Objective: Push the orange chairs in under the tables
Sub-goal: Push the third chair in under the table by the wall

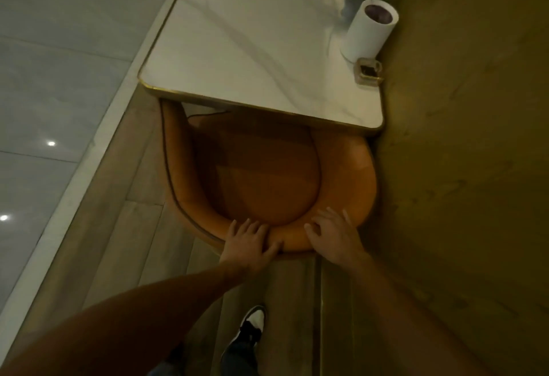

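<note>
Both hands, left hand (249, 240) and right hand (332, 234), flat on chair back (292, 237), seat under table (252, 48).

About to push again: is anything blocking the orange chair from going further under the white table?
Nothing visible. Both hands, left and right, rest on the orange upholstered chair back; its front already sits beneath the white marble-look table edge. Under the table is hidden.

- I can read no text, label, brand, number or sign anywhere in my view.
- The white cylinder (370, 29), far beyond my fingertips on the table (237, 48), bears no print I can make out.
- The small ashtray (369, 71) beside it shows no legible marking either.
</note>
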